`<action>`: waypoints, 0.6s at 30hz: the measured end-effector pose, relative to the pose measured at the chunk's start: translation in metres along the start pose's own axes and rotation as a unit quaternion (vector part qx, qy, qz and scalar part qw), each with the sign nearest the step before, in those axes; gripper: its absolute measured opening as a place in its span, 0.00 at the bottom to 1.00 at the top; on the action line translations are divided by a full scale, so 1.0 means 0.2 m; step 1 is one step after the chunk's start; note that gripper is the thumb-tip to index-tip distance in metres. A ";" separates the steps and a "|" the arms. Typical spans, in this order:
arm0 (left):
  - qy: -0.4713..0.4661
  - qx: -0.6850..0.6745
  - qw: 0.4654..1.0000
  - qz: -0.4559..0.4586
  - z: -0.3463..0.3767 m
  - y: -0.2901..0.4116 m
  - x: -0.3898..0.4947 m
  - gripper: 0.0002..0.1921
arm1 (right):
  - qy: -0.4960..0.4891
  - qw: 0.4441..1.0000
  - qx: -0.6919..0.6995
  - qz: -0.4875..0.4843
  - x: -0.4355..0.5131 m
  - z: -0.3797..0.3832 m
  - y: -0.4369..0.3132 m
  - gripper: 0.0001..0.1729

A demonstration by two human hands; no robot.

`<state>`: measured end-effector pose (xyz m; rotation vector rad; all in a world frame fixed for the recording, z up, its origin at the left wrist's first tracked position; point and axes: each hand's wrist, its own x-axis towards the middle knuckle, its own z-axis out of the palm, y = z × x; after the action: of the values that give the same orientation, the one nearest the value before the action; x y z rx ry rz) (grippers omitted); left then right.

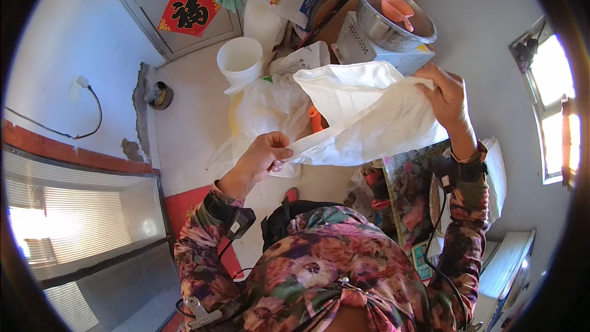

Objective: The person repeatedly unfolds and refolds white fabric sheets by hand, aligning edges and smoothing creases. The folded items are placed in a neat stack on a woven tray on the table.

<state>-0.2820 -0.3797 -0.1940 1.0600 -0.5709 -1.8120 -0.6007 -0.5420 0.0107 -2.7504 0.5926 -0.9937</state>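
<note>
A white cloth [378, 124], perhaps a fabric bag, is stretched in the air between my two hands. My left hand [263, 157] pinches its lower left corner between thumb and fingers. Farther up and to the right, my right hand [445, 94] grips the upper right edge. The near layer sags below the line between the hands, and a far flap rises behind it. Part of an orange plastic object [315, 119] shows past the cloth's left edge. Clear plastic bags [272, 106] lie on the floor beyond my left hand.
A white bucket [239, 57] stands behind the plastic bags. At the back right, a metal basin [394, 20] holding a pink dipper [397, 8] rests on a box [405, 60]. A patterned table covering [405, 198] lies to my right. A small dark container [161, 96] sits by the left wall.
</note>
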 end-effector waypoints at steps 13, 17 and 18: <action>0.088 -0.028 0.996 -0.016 -0.15 -0.18 -0.01 0.09 | -0.039 0.996 0.021 -0.073 -0.02 0.15 -0.13 0.11; 0.064 -0.028 0.997 0.033 -0.22 -0.20 -0.03 0.12 | -0.048 0.996 0.012 -0.070 -0.02 0.15 -0.14 0.11; 0.046 -0.078 0.993 0.072 -0.24 -0.21 -0.03 0.12 | -0.050 0.996 0.007 -0.067 -0.03 0.14 -0.14 0.11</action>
<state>-0.2604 -0.3533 -0.2474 0.9659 -0.4318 -1.6447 -0.5774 -0.5133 -0.0068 -2.8399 0.3892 -0.8745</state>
